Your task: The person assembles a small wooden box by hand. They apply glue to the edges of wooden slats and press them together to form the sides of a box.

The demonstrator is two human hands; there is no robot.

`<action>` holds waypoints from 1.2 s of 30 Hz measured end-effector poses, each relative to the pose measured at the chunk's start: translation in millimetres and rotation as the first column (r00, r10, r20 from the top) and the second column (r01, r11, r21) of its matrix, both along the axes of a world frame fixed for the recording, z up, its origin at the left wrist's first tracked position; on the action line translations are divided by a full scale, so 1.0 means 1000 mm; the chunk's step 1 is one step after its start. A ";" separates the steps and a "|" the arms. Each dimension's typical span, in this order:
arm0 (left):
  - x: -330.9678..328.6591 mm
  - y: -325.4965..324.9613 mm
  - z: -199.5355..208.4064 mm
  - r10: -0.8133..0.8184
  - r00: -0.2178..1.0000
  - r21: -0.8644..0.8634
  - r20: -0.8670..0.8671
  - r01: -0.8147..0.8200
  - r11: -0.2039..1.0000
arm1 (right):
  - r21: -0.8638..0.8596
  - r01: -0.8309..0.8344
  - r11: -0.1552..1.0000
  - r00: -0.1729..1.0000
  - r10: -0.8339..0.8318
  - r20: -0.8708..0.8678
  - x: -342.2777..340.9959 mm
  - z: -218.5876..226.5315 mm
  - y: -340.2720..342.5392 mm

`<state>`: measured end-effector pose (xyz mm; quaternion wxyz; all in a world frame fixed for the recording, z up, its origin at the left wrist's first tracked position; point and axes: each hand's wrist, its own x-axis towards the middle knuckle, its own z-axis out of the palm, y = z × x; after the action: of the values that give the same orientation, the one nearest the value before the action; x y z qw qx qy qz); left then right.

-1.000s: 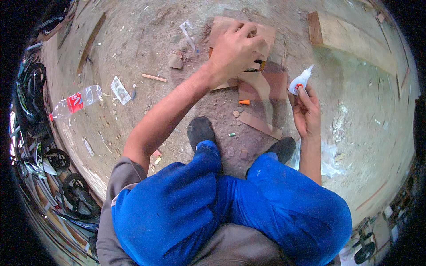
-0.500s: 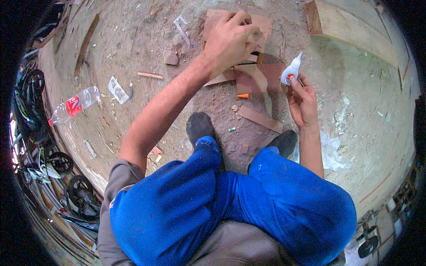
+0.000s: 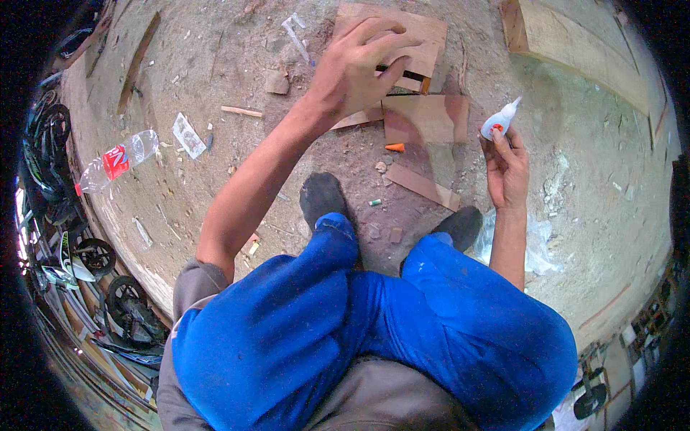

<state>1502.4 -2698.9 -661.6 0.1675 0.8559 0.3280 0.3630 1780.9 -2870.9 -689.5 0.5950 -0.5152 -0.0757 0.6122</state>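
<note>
Pinch the white bottle point(image 3: 497, 123) gently, nozzle point(image 3: 514, 106) clear of your fingers; your right hand point(image 3: 509, 169) grips it, right of the brown panel point(image 3: 435, 117); its long axis slants, nozzle pointing forward-right; your left hand point(image 3: 357, 63) spreads loosely over the far board point(image 3: 429, 34), contact unclear.

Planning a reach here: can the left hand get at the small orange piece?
Probably yes: the left hand appears to hold nothing, and nothing visible covers the small orange piece.
</note>
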 end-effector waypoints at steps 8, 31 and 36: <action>-0.030 -0.107 -0.030 -0.076 0.994 -0.396 -0.075 0.040 0.917 | -0.011 0.028 1.000 0.992 -0.026 0.122 0.018 -0.017 -0.011; -0.015 -0.158 -0.064 -0.462 0.770 -0.400 -0.439 0.292 0.868 | -0.096 0.098 0.991 0.690 0.002 0.724 0.032 -0.057 -0.022; -0.044 -0.125 -0.046 -0.502 0.746 -0.519 -0.437 0.246 0.818 | -0.115 0.036 0.993 0.602 0.070 0.795 0.036 -0.051 -0.021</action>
<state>1458.8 -2824.2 -707.7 0.3200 0.9134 0.2503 -0.0257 1817.4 -2892.3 -740.3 0.4611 -0.7677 -0.3015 0.3273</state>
